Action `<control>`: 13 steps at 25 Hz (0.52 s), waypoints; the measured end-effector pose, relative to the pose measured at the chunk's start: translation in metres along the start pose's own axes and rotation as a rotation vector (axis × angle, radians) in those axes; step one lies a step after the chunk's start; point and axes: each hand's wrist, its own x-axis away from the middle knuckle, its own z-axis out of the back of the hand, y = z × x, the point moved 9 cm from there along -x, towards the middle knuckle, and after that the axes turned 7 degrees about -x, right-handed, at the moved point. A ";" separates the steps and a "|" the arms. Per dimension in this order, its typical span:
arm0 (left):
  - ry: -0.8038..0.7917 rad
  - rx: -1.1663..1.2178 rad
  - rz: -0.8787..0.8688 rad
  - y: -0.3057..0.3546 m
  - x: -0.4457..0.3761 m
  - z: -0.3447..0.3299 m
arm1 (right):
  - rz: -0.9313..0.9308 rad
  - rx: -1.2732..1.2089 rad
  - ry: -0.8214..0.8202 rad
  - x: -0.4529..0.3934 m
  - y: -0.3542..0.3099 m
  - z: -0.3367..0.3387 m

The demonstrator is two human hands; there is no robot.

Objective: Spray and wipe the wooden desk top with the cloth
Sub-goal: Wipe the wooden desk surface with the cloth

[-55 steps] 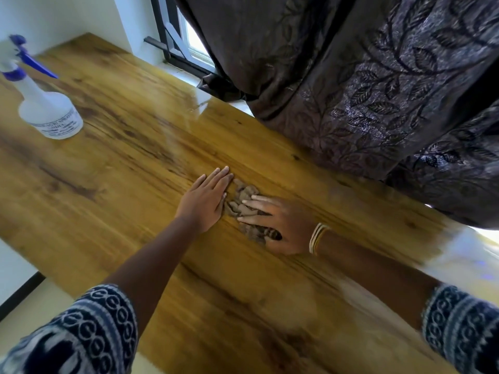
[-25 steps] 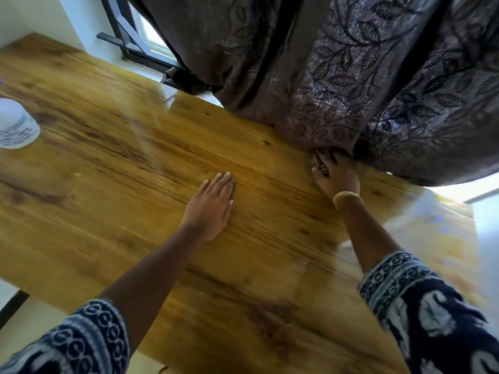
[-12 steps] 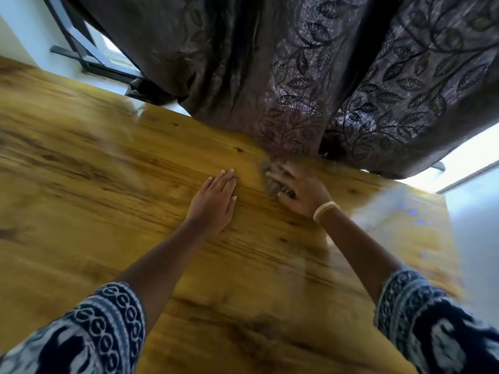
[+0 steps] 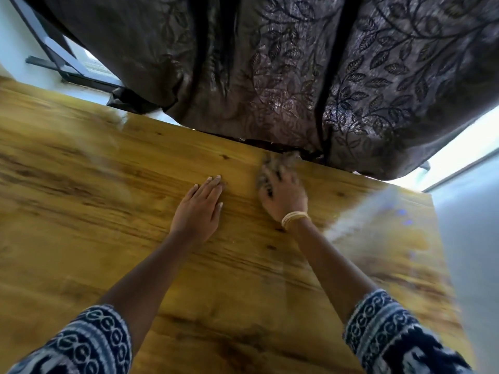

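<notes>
A person's left hand [image 4: 198, 209] is lying flat, fingers straight, on the wooden desk top [image 4: 81, 211]. The right hand [image 4: 283, 197] is pressing a blurred cloth [image 4: 272, 164] near the far edge, finger position unclear.

Bright window daylight (motion-blurred edges)

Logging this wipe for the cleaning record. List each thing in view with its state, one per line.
left hand: flat on the desk, fingers straight.
right hand: on the cloth, blurred.
cloth: bunched at the desk's far edge.
desk top: glossy.
curtain: hanging behind the far edge.
</notes>
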 end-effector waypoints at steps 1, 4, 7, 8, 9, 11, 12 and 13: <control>-0.002 -0.003 -0.001 0.000 0.000 0.000 | 0.168 0.015 -0.052 0.018 -0.024 -0.008; -0.002 -0.014 -0.003 0.000 0.000 -0.001 | 0.522 0.047 -0.197 0.053 -0.035 -0.013; 0.003 0.003 -0.003 0.000 0.001 -0.002 | 0.325 0.082 -0.064 0.036 0.038 0.013; 0.005 0.011 -0.002 0.000 0.001 -0.002 | 0.173 0.054 0.001 0.029 0.072 0.026; 0.006 0.014 0.000 0.000 0.002 -0.002 | 0.031 0.019 0.046 0.025 0.103 0.035; 0.010 0.023 -0.002 0.001 0.002 -0.002 | -0.206 -0.044 0.078 0.024 0.137 0.042; 0.014 0.029 -0.003 0.000 0.001 -0.002 | -0.285 -0.060 0.078 0.024 0.137 0.040; 0.019 0.034 -0.003 0.000 0.002 -0.001 | -0.312 -0.070 0.074 0.026 0.126 0.037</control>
